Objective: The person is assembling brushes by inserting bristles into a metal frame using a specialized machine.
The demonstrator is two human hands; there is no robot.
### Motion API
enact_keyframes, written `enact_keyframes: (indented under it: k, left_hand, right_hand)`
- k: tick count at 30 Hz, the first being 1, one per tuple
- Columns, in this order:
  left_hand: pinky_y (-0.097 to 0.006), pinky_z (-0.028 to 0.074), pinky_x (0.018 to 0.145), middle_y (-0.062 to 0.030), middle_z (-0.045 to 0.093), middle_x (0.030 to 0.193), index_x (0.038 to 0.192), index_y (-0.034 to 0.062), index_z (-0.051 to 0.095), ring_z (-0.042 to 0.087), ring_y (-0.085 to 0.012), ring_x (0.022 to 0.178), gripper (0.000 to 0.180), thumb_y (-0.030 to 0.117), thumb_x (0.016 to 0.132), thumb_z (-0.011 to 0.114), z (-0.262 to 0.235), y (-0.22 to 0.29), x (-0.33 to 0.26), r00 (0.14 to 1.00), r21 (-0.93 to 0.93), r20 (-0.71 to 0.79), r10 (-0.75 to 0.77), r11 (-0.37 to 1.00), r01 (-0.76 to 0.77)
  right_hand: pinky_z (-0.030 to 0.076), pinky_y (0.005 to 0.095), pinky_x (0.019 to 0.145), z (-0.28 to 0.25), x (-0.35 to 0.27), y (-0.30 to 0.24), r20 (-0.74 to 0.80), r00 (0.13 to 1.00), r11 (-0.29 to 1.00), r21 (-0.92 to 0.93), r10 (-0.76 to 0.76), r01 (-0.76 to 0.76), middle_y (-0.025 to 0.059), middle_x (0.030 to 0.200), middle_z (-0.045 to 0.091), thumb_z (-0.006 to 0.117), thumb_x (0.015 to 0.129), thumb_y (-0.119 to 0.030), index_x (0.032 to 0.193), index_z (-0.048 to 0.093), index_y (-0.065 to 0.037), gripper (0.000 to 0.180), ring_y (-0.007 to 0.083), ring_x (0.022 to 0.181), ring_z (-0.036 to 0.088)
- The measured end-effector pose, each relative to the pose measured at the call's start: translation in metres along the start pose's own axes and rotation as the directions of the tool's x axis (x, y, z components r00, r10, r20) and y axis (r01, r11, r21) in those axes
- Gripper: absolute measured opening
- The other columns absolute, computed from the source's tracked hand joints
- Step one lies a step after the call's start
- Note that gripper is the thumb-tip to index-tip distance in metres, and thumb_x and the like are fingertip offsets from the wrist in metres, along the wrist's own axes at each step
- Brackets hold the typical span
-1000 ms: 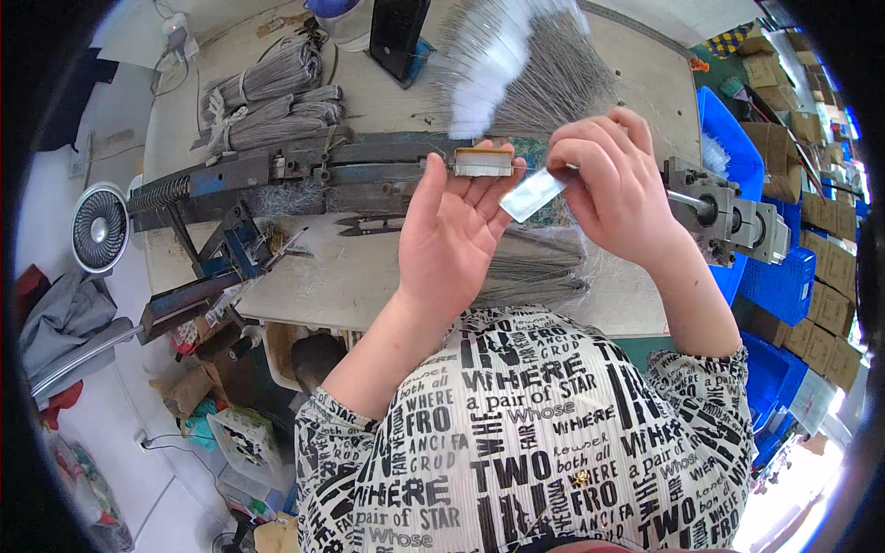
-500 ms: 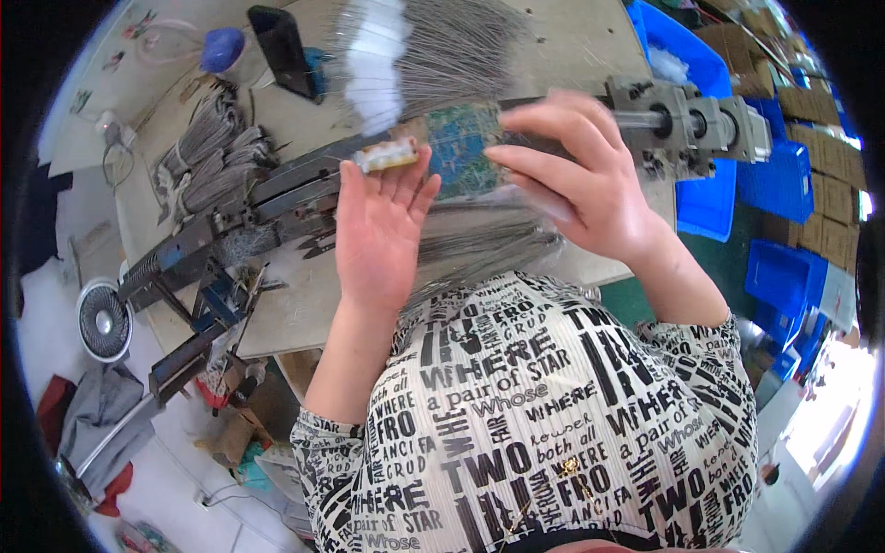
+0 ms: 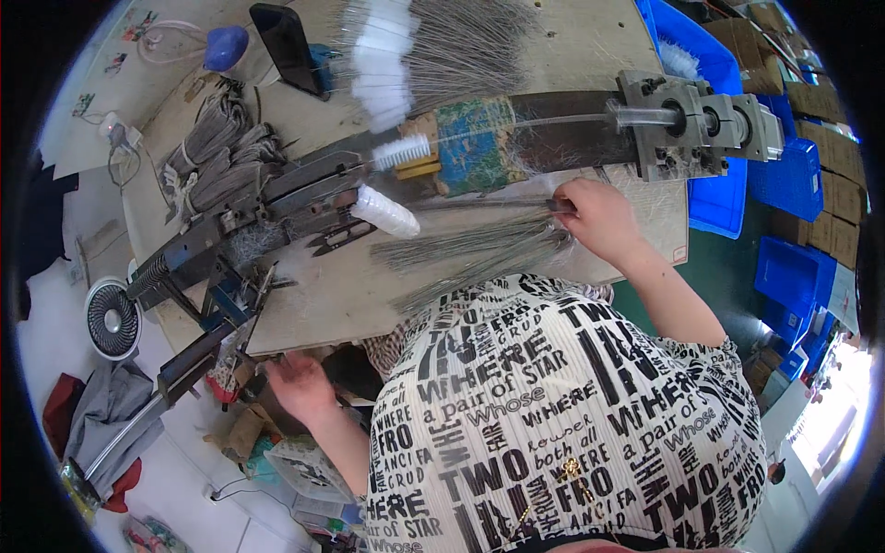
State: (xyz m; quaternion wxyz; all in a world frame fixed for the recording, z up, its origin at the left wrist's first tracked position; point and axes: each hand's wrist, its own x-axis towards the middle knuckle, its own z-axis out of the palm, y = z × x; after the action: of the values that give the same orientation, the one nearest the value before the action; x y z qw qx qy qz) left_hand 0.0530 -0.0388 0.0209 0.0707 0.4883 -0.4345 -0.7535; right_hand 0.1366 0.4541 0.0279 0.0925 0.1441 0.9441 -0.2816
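Observation:
My right hand is closed on the right-hand ends of thin metal wires that lie along the near side of the bench. My left hand is down past the table's near edge, slightly blurred, with its fingers apart and nothing in it. On the long dark metal machine, a small brush head with white bristles sits beside a yellow block. From it a thin wire runs right to the metal chuck blocks. A white bundle lies just in front of the machine.
Finished white brushes with wire stems lie in a row at the back. A phone stands near them. Bundled grey strands lie at the left, a fan beyond the table's corner. Blue crates stand at the right.
My left hand has left the machine and gone down below the table's near edge. My right hand has moved nearer me, from the machine onto the wires. The white-bristled brush is now uncovered.

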Motion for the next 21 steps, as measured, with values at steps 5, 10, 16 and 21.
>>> enact_keyframes:
  k: [5,10,16,21]
  left_hand:
    - [-0.031,0.047,0.08,-0.0066,0.061,0.103,0.111,0.0057,0.053,0.059,-0.0195,0.098,0.029,0.033,0.1,0.055,-0.011,0.019,0.026,0.982,0.033,0.029,0.189,0.981,-0.19]
    - [-0.029,0.043,0.074,-0.0064,0.058,0.098,0.102,0.0057,0.05,0.051,-0.0162,0.082,0.028,0.034,0.102,0.053,-0.041,0.048,0.067,0.929,0.111,-0.11,0.352,0.934,-0.341]
    - [-0.033,0.047,0.08,-0.0065,0.059,0.105,0.112,0.0087,0.053,0.056,-0.0195,0.097,0.036,0.042,0.1,0.053,-0.027,-0.001,0.039,0.977,-0.123,0.121,0.176,0.979,-0.161]
    - [-0.038,0.045,0.092,-0.0063,0.06,0.124,0.13,0.0056,0.054,0.057,-0.0194,0.11,0.043,0.034,0.098,0.058,0.123,-0.058,-0.104,0.513,0.286,0.858,-0.006,0.836,-0.468]
  right_hand:
    - [0.05,0.0447,0.075,-0.007,0.004,0.005,0.069,0.995,0.992,-0.1,-0.072,0.078,0.012,0.093,0.066,0.067,0.076,-0.013,0.096,0.064,-0.006,0.022,0.0351,0.09,0.063]
    - [0.05,0.0364,0.07,-0.011,0.0,-0.006,-0.085,0.996,0.966,0.252,-0.033,0.054,0.0106,0.09,0.064,0.064,0.085,-0.007,0.096,0.062,-0.004,0.011,0.0261,0.083,0.064]
    - [0.044,0.0245,0.058,-0.048,0.003,-0.039,-0.169,0.976,0.409,0.907,0.138,0.099,0.006,0.091,0.058,0.054,0.099,-0.007,0.098,0.057,-0.002,0.006,0.012,0.067,0.055]
    - [0.041,0.0234,0.053,-0.092,0.022,-0.086,-0.449,0.846,0.211,0.832,-0.288,0.513,0.009,0.087,0.058,0.054,0.097,-0.005,0.095,0.056,-0.001,0.005,0.0111,0.059,0.05]
